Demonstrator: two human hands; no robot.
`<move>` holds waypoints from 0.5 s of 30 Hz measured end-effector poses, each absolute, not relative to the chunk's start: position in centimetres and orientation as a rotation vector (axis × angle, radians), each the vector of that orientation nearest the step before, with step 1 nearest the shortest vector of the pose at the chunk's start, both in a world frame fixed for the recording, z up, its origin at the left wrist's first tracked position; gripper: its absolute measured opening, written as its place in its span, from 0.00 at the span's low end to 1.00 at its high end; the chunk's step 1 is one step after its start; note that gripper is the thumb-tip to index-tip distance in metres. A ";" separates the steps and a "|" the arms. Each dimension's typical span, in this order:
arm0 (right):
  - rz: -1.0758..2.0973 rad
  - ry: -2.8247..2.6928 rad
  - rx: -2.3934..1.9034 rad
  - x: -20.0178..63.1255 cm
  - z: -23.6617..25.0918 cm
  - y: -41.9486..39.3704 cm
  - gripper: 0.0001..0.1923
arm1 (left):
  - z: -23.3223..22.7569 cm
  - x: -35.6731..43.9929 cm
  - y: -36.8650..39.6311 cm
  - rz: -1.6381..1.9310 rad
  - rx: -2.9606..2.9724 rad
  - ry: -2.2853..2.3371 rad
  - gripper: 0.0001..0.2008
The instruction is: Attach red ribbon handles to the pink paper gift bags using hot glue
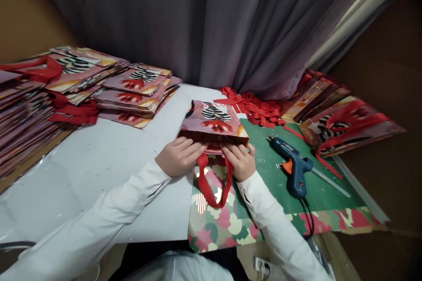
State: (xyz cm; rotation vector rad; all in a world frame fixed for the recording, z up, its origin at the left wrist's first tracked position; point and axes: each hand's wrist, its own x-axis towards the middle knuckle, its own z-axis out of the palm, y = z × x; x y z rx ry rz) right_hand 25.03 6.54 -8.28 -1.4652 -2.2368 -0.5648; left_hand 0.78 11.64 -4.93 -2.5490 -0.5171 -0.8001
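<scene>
Both hands press down on the near edge of a flat paper gift bag (214,124) — the left hand (180,155) with fingers curled over the bag's rim, the right hand (240,160) likewise clamped on the rim just beside it. Between the two hands a red ribbon handle (211,184) loops back toward the person, lying on patterned wrapping paper (224,224). To the right of the right hand, apart from it, a blue glue gun (293,164) rests on a green cutting mat (326,193). Beyond the right hand lies a heap of red ribbons (255,107) — and far off the left hand's side, stacks of finished bags (82,83).
</scene>
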 end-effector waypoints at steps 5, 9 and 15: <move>-0.585 -2.259 -1.389 24.2 -7.9 6.2 0.16 | -4.3 2.3 10.2 -0.714 -2.381 -0.590 0.12; -0.716 -2.186 -1.357 22.5 -7.8 5.9 0.15 | -4.6 3.4 9.3 -0.765 -2.315 -0.669 0.09; -0.913 -2.056 -1.164 21.8 -7.6 5.9 0.14 | -4.6 2.7 9.4 -0.875 -2.334 -0.537 0.09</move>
